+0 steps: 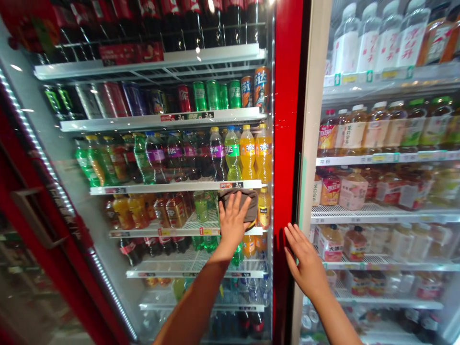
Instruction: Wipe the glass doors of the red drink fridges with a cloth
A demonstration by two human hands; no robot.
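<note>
A dark grey cloth is spread on the glass door of a red-framed drinks cooler. My left hand lies over the cloth with its fingers spread, pressing it against the glass and holding it there. Behind the pane, bottles near the cloth are partly hidden. To the right, my right hand is stretched out flat, its fingertips at the edge of the red door frame. Nothing shows in that hand.
Inside the cooler, white shelves carry soda bottles and cans. At the right stands another cooler with tea bottles. A red door with a handle angles in at the left.
</note>
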